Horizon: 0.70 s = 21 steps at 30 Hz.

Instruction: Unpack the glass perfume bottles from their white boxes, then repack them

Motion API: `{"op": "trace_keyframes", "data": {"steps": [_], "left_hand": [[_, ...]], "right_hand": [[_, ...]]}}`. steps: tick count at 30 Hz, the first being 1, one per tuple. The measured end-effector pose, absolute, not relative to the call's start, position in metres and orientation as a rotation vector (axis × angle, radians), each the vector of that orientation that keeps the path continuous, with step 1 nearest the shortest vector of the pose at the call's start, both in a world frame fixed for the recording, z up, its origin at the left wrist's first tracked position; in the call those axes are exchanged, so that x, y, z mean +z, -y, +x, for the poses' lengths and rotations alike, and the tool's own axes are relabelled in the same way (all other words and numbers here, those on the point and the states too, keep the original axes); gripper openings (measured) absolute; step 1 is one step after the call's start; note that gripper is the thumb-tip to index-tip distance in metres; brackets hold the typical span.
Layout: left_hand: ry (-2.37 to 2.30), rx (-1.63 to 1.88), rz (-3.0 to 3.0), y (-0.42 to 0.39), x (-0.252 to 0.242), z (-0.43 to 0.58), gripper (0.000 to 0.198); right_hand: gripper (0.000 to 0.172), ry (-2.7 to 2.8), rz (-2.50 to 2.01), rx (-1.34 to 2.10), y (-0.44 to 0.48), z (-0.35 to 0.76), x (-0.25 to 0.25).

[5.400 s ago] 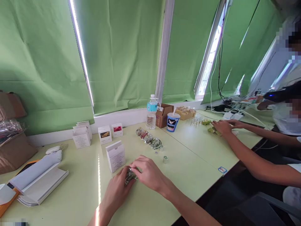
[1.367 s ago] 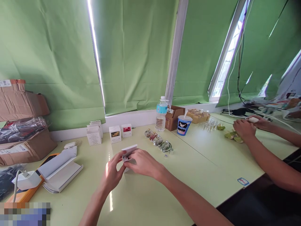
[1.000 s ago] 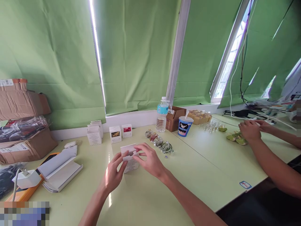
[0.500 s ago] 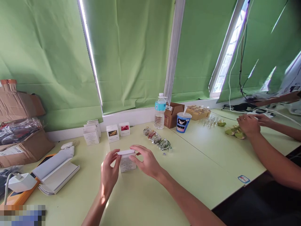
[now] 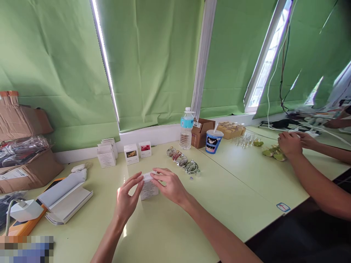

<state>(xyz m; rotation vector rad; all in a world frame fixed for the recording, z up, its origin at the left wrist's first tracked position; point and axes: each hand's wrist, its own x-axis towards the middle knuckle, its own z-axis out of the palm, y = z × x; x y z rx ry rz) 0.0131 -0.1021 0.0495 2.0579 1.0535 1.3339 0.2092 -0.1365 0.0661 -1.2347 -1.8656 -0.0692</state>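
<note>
A small white box [image 5: 149, 190] with fine print on its front stands upright on the table before me. My left hand [image 5: 128, 195] curls its fingertips against the top left edge of the box. On the other side, my right hand [image 5: 170, 185] grips the upper right, its fingers over the top and its thumb at the front. The lid lies down on the box top. Behind it stand two more white boxes, one with a yellowish picture [image 5: 131, 155] and one with a red picture [image 5: 145, 149]. Several clear-wrapped, coiled items [image 5: 181, 160] lie beyond my right hand.
White cartons [image 5: 106, 156] stand at the back left, near folded white card [image 5: 68, 201]. Brown boxes [image 5: 30, 168] are stacked far left. A water bottle [image 5: 186, 129] and blue cup [image 5: 213, 141] stand at the back. At right, another person's hands [image 5: 292, 144] work near green items [image 5: 274, 152].
The raised lid of the box has gone down flat under my fingers. My left fingertips have shifted slightly right along its top. The box stays in place.
</note>
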Motion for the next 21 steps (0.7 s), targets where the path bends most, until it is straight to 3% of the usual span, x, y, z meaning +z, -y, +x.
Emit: {"op": "trace_keyframes", "data": {"steps": [7, 12, 15, 19, 21], "left_hand": [[-1.063, 1.303, 2.170, 0.116, 0.056, 0.007, 0.027], [-0.876, 1.281, 1.649, 0.126, 0.067, 0.007, 0.043], [-0.961, 1.310, 1.518, 0.122, 0.066, 0.008, 0.043], [-1.205, 1.312, 1.488, 0.103, 0.054, 0.004, 0.041], [-1.251, 1.245, 1.510, 0.093, 0.044, 0.002, 0.042]], "right_hand": [[0.038, 1.910, -1.507, -0.185, 0.159, 0.194, 0.075], [0.071, 1.875, -1.644, -0.083, 0.168, 0.172, 0.072], [0.054, 1.929, -1.639, -0.019, 0.168, 0.169, 0.073], [0.047, 2.078, -1.615, 0.005, 0.155, 0.186, 0.086], [0.032, 2.210, -1.604, -0.076, 0.135, 0.199, 0.093]]}}
